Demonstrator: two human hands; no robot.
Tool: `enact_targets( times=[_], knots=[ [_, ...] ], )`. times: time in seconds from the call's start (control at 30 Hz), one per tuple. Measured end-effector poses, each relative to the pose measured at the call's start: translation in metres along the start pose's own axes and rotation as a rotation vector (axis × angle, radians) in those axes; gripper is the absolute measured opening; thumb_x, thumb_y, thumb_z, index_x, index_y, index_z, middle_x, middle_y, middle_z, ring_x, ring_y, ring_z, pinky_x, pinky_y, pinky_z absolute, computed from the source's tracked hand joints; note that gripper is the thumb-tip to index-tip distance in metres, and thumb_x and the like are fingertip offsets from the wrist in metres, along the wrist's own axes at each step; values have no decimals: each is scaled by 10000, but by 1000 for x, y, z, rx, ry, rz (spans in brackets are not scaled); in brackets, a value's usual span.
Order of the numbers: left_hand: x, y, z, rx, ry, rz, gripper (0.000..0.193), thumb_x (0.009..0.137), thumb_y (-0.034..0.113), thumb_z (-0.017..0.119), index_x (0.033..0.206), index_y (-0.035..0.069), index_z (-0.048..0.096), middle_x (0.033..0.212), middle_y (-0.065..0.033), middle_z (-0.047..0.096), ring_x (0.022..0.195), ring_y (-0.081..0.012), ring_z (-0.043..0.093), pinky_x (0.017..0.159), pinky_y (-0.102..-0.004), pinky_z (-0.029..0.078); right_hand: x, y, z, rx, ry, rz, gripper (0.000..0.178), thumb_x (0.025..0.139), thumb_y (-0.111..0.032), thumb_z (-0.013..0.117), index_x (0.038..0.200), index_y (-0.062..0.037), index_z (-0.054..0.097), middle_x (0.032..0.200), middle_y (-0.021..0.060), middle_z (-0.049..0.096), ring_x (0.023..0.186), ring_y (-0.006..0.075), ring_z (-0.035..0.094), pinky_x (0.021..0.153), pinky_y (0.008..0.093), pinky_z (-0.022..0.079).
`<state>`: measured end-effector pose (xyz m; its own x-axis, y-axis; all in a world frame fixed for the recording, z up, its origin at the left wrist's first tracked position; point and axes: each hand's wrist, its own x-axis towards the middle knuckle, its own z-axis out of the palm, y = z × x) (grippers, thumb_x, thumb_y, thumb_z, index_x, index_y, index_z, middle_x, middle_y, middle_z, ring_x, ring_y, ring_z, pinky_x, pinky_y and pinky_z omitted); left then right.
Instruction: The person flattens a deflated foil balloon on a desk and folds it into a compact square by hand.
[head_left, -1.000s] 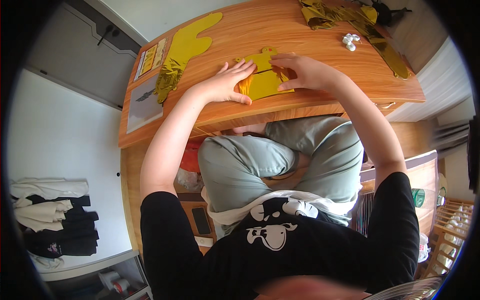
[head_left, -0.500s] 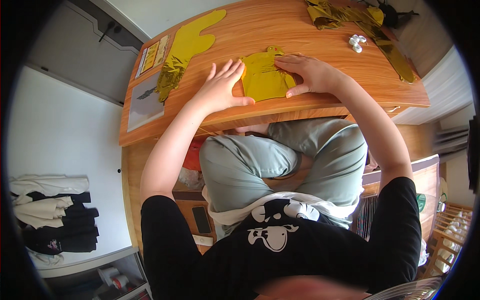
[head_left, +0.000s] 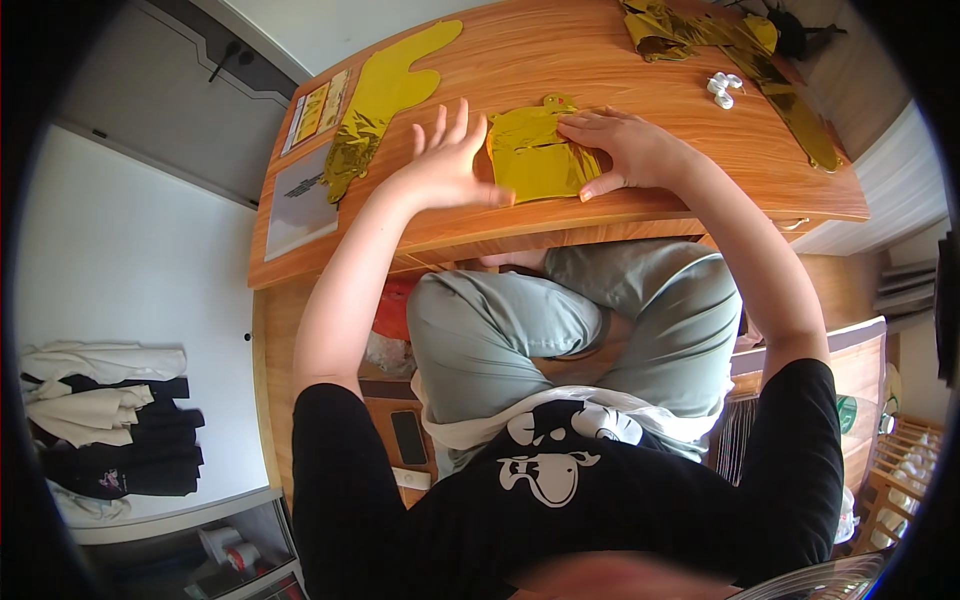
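A folded gold foil balloon (head_left: 543, 170), flat and nearly square, lies near the front edge of the wooden desk, with a small rounded tab at its far end. Creases run across its upper part. My right hand (head_left: 632, 152) rests along its right side, fingertips on the foil and thumb by its lower right corner. At the left edge, my left hand (head_left: 448, 168) has its fingers spread and slightly raised, the blurred thumb near the lower left corner. Neither hand is closed round anything.
Another flat gold foil balloon (head_left: 398, 75) lies at the left of the desk (head_left: 510, 60), beside a printed card (head_left: 316, 112) and a clear plastic sheet (head_left: 298, 212). To the right are crumpled gold foil (head_left: 745, 65), several small white rolls (head_left: 722, 90) and a dark object (head_left: 797, 38).
My left hand has lifted off the foil's left edge, its fingers spreading upward. My right hand stays on the foil. The whole view has shifted slightly.
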<state>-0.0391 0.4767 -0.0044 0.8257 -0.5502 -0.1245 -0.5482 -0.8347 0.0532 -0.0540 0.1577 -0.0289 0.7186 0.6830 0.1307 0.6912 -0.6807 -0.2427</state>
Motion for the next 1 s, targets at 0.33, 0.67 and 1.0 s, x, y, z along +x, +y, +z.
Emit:
enact_targets(
  times=[0.33,0.67,1.0],
  knots=[
    [46,82,46,-87,261,11,977,975,780,371,1650,92,213,1682,-225,257,1566,-434,198,1251,-636,121,0,3,4,25,76,-48,1008,792,-669,742,1538,-58,449,1571,194,466,1460,421,400,1230,490,305],
    [43,85,54,-39,305,4,962,959,754,450,1644,113,240,1690,-199,256,1565,-428,208,1236,-660,143,-14,-4,7,2,165,-26,932,866,-668,677,1535,-56,460,1567,188,473,1471,369,405,1257,520,251],
    [37,93,42,-12,262,-31,970,930,755,509,1627,112,308,1694,-190,252,1569,-412,205,1238,-652,143,-39,-20,-16,-250,92,-84,544,978,-384,656,1420,-75,587,1481,87,573,1455,293,445,1240,561,279]
  ],
)
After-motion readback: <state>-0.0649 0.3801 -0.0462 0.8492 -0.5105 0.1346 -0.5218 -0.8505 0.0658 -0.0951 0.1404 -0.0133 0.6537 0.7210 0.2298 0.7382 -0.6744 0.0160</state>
